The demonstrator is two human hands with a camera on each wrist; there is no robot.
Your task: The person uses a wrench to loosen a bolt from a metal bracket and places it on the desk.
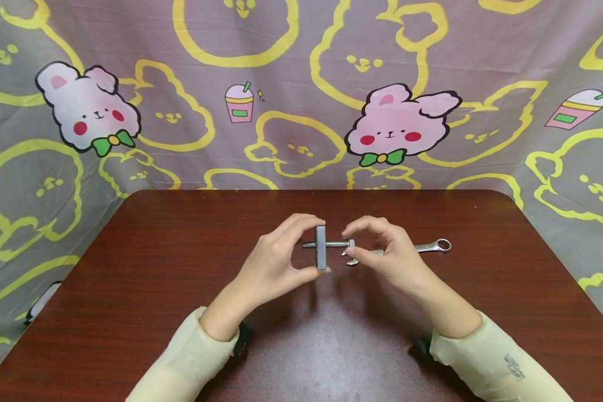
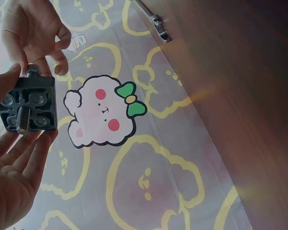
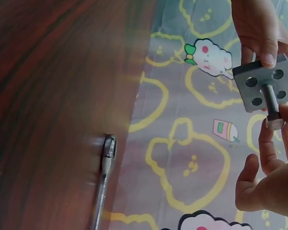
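My left hand (image 1: 281,254) grips a square grey metal plate (image 1: 321,248) by its edges, thumb on one side and fingers on the opposite one. Corner holes show on the plate (image 3: 264,81) in the right wrist view. A bolt (image 1: 338,244) runs through the plate's middle, its threaded end (image 2: 24,120) sticking out on the left. At the bolt's head (image 3: 275,124), my right hand (image 1: 389,254) pinches with thumb and a finger. Both hands are held above the table. Behind the right hand lies a combination wrench (image 1: 436,245), its middle partly hidden.
The dark red-brown wooden table (image 1: 181,240) has rounded far corners. A printed cloth (image 1: 301,84) with cartoon figures hangs behind it and along both sides.
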